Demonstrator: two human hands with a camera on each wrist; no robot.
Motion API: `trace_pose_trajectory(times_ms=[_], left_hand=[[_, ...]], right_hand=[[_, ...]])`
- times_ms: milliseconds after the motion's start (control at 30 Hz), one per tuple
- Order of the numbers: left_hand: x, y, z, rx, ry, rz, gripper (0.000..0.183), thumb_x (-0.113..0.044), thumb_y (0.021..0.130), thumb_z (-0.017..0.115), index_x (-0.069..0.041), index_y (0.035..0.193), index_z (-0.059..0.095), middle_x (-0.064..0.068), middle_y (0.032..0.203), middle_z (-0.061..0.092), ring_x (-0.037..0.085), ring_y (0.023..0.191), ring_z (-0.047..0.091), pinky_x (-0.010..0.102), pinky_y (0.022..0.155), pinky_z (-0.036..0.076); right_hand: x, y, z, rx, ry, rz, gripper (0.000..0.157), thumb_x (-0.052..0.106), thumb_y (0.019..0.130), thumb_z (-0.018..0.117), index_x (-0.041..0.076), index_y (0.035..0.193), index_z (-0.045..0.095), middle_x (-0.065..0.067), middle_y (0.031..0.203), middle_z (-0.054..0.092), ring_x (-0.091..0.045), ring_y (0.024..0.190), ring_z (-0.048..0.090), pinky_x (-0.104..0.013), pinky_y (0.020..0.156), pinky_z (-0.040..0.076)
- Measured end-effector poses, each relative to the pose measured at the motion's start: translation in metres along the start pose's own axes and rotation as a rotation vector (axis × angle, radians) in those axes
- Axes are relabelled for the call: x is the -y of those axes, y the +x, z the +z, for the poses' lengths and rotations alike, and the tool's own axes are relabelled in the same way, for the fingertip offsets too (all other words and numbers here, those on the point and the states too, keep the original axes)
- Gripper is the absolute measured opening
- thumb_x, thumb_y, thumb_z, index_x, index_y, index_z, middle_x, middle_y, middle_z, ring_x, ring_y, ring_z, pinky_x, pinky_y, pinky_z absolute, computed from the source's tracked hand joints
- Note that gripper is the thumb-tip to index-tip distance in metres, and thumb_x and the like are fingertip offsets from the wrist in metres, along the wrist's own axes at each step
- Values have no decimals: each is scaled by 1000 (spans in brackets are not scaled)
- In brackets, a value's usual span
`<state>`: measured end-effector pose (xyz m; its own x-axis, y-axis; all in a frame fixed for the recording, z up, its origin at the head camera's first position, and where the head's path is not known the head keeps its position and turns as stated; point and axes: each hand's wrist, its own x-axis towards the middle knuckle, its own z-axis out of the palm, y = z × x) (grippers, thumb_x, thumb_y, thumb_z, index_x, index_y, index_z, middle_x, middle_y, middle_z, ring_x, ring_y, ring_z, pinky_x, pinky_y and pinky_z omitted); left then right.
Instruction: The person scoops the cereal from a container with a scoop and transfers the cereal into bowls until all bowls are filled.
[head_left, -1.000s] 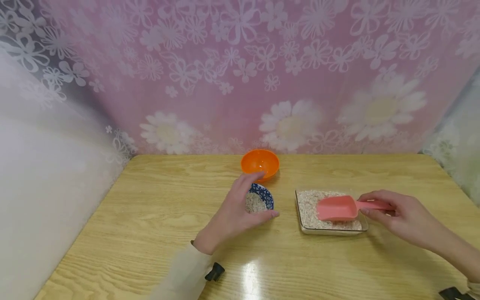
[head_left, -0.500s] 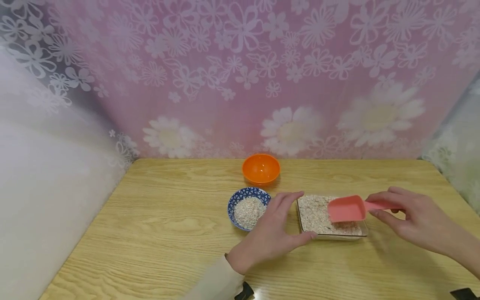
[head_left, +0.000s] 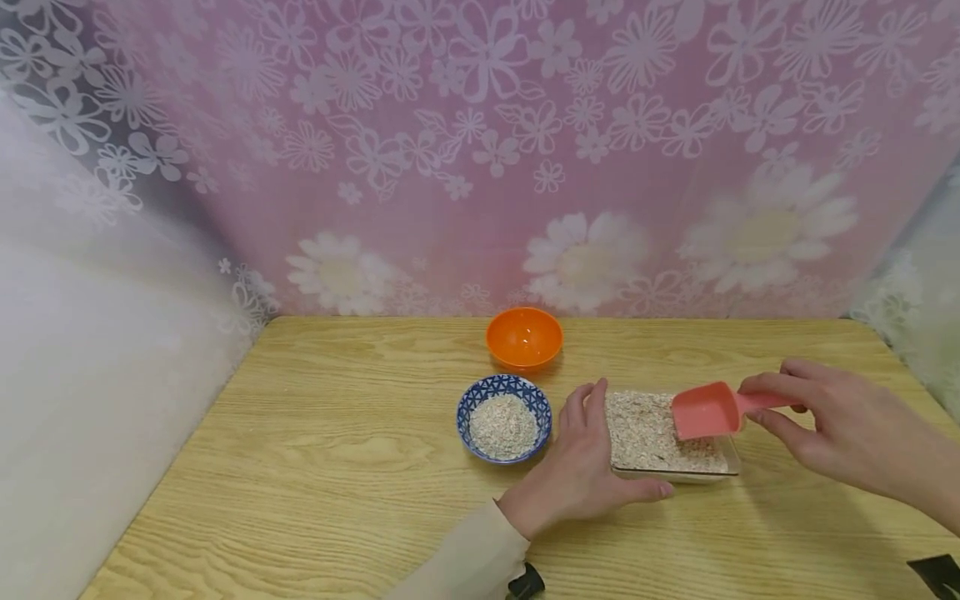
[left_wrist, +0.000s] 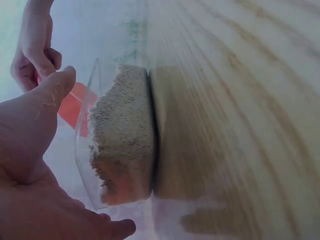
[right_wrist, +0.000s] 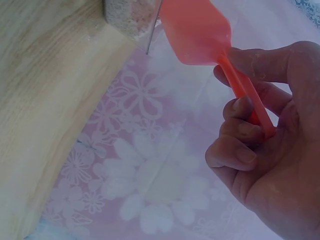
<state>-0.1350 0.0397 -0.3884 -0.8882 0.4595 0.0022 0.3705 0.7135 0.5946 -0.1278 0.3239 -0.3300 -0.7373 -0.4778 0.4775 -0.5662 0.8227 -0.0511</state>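
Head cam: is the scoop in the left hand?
No, the right hand grips the pink scoop by its handle, while the left hand is at the side of the clear container.

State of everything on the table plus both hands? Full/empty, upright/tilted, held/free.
Pink scoop: held by its handle over the container, no flakes visible in it
Clear container: uncovered, filled with pale flakes
Blue-and-white bowl: upright, part-filled with flakes, free
Orange bowl: upright, looks empty, free
Left hand: spread beside the container, contact unclear
Right hand: gripping the scoop's handle
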Motion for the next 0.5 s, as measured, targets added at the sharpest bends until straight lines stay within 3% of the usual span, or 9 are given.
trace_pose_trajectory(times_ms=[167, 500], left_hand=[[1, 7, 4, 62, -3, -63, 134, -74, 73, 78, -18, 165, -2, 11, 168, 18, 27, 153, 27, 38, 117, 43], [7, 19, 6, 118, -27, -96, 137, -74, 72, 79, -21, 165, -6, 10, 167, 26, 26, 153, 29, 41, 120, 39]], right_hand=[[1, 3, -4, 21, -20, 4, 14, 24, 88, 80, 14, 97, 76, 18, 75, 42, 10, 60, 23, -18, 51, 25], [2, 10, -11, 122, -71, 49, 21, 15, 80, 85, 14, 99, 77, 14, 76, 48, 8, 58, 25, -20, 50, 27]])
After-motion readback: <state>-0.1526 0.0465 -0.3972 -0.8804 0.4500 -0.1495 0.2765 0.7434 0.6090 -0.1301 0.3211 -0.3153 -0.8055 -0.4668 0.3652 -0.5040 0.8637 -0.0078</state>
